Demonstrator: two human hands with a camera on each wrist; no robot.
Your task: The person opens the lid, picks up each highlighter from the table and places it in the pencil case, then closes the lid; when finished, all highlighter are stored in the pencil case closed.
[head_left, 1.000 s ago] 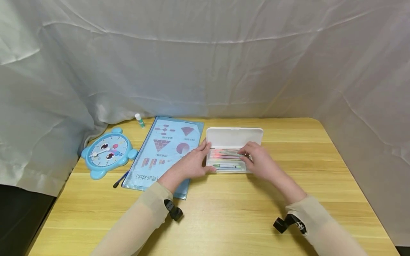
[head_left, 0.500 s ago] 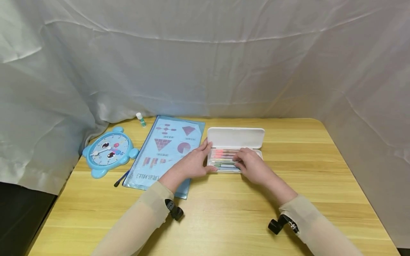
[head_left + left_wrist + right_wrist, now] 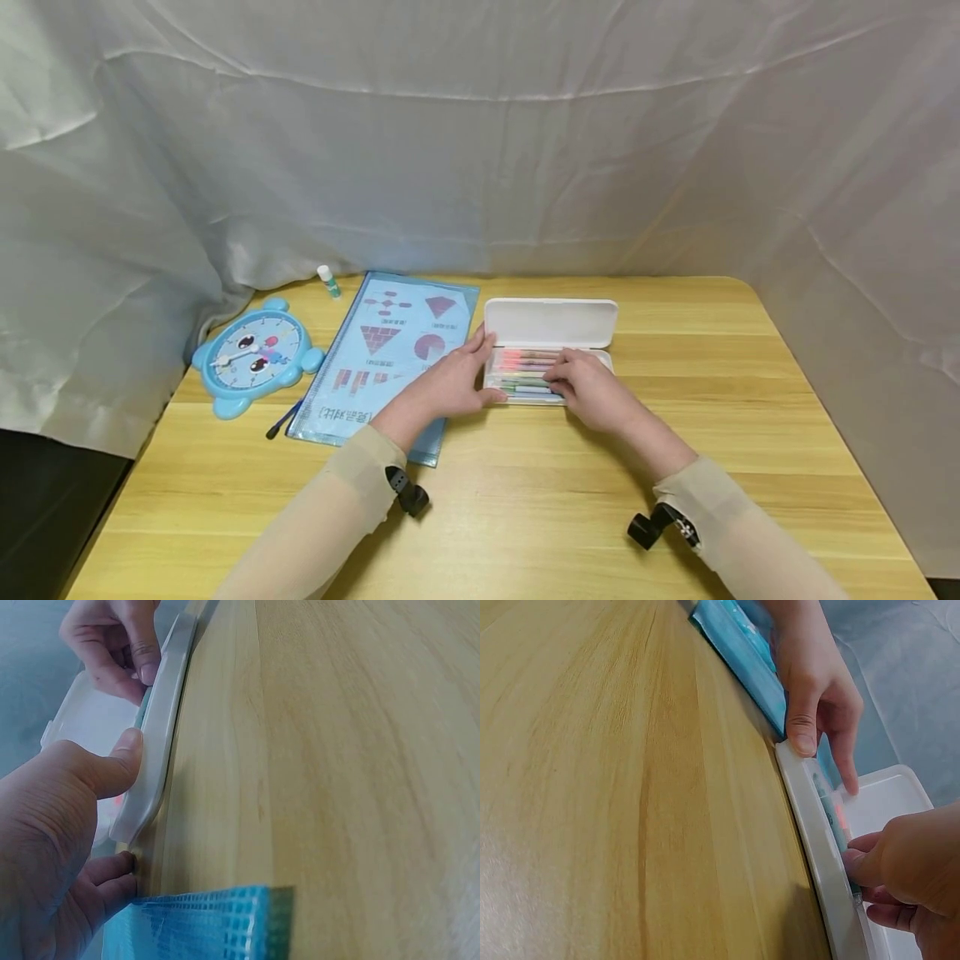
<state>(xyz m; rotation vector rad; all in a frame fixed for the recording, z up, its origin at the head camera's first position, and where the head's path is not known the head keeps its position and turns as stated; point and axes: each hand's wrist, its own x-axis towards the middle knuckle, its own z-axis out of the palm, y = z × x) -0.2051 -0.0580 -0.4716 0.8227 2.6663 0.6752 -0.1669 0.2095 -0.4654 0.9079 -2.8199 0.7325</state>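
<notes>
A white pencil case (image 3: pixel 551 325) lies on the table, its lid raised at the back and several pens (image 3: pixel 516 361) in its tray, some with pinkish ends. My left hand (image 3: pixel 453 383) holds the case's left end, thumb on the front rim and fingers round the far side. At the right part of the tray, my right hand (image 3: pixel 592 388) pinches a green pen (image 3: pixel 832 816) between thumb and fingers, low inside the case. In the left wrist view this green pen (image 3: pixel 142 709) shows just behind the front wall. My right fingers hide the pens' right ends.
Left of the case lies a blue zip folder (image 3: pixel 352 400) with printed charts, partly under my left forearm. A blue toy clock (image 3: pixel 255 350), a glue stick (image 3: pixel 328 282) and a dark-tipped blue pen (image 3: pixel 281 422) are farther left. A grey curtain (image 3: pixel 480 167) hangs behind the table.
My right hand has moved left and down into the case with the green pen, which now lies among the front pens. My left hand keeps its hold on the case.
</notes>
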